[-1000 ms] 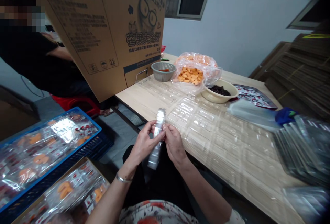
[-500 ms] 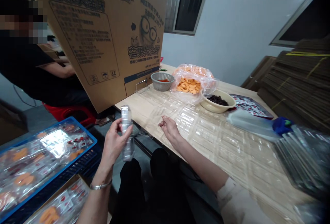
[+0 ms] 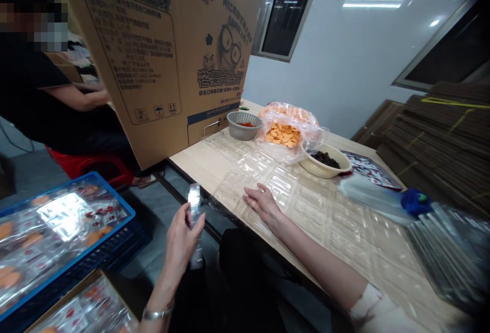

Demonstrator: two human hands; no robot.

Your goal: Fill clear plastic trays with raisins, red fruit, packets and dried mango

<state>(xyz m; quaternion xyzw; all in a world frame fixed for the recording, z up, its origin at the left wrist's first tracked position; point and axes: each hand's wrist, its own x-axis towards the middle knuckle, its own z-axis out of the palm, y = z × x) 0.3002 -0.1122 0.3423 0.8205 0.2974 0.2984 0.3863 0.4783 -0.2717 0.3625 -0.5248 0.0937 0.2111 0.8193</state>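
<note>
At the far left of the head view, a co-worker in a black shirt is seated on a red plastic stool, and a blue plastic crate is piled with clear packets of orange snack pieces. Above, a tilted brown cardboard carton printed with Chinese lettering is seen. The two grips, together around the strip a moment ago, have been drawn well apart. The left grip is clamped on a narrow, clear, silvery plastic strip, which is held upright off the bench, beyond its near edge. The right grip is left open and empty, its fingers spread and resting on clear moulded plastic trays that cover the pale wood-grain bench. Farther along are a grey plastic mesh basket, a clear bag of orange snack pieces and a cream ceramic bowl of dark shreds, and at the far right, a stack of flattened brown cardboard sheets is seen
</note>
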